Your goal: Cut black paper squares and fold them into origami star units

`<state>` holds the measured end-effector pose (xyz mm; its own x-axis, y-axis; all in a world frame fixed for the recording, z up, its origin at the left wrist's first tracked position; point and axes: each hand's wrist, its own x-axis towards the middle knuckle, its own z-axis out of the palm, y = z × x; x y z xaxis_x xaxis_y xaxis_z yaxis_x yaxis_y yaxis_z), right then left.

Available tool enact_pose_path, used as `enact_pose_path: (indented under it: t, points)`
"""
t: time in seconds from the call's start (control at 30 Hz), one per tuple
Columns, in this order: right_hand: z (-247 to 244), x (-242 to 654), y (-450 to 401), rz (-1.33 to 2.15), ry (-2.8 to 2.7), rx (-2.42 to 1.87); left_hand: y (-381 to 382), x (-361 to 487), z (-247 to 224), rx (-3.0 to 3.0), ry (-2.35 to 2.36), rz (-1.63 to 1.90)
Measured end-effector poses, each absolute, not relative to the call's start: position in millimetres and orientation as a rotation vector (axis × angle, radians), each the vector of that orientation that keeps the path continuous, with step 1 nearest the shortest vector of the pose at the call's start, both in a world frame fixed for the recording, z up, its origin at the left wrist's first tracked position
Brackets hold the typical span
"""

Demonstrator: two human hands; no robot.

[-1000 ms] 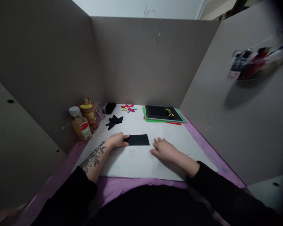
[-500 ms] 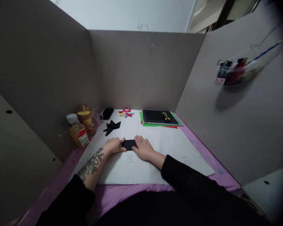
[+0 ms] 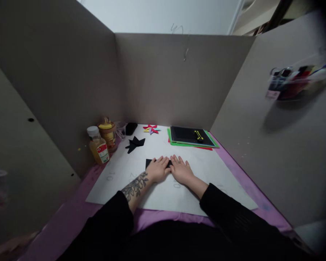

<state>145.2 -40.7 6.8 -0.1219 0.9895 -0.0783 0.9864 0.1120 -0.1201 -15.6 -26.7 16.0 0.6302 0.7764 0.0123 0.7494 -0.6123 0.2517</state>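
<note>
A folded piece of black paper (image 3: 148,162) lies flat on the white sheet (image 3: 119,195), mostly covered by my hands. My left hand (image 3: 158,169) rests on it with the fingers stretched out and pointing away from me. Beside it, my right hand (image 3: 181,169) lies flat at the paper's right end, fingers extended, its thumb close to the left thumb. Farther off, to the left, is a black folded-paper piece with several points (image 3: 135,144). Behind that sits a multicoloured paper star (image 3: 151,129).
A stack of coloured paper (image 3: 190,136) with a yellow-and-black tool (image 3: 198,136) on top lies at the back right. Bottles and jars (image 3: 99,148) stand along the left wall, near a clear cup (image 3: 120,129) and a black object (image 3: 131,128). A clear holder (image 3: 290,85) hangs on the right wall.
My left hand has gone from gripping the paper's left end to lying flat on top of it, nearer my right hand. The whole view has shifted, with things appearing farther right.
</note>
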Motion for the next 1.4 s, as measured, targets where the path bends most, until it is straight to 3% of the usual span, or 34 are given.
enact_pose_path:
  t: [0.3, 0.4, 0.5, 0.57, 0.73, 0.9, 1.4]
  points:
    - [17, 143, -41, 0.211, -2.263, -2.132, -19, -85, 27, 2.508, 1.562, -0.042]
    - [25, 122, -51, 0.193, -2.430, -1.858, -20, -92, 28, 2.499, 1.597, -0.058]
    - [28, 97, -67, 0.402, -2.637, -1.435, -20, -94, 27, 2.512, 1.608, -0.058]
    - [28, 87, -76, 0.410, -2.616, -1.390, -20, -95, 26, 2.524, 1.608, -0.066]
    - [30, 96, -85, 0.313, -2.597, -1.420, -21, -94, 26, 2.631, 1.527, 0.050]
    - [33, 108, -90, 0.262, -2.529, -1.544, -28, -92, 26, 2.783, 0.889, 0.186]
    - [34, 110, -100, 0.246, -2.502, -1.642, -71, -71, 46, 2.900, 1.178, -0.133]
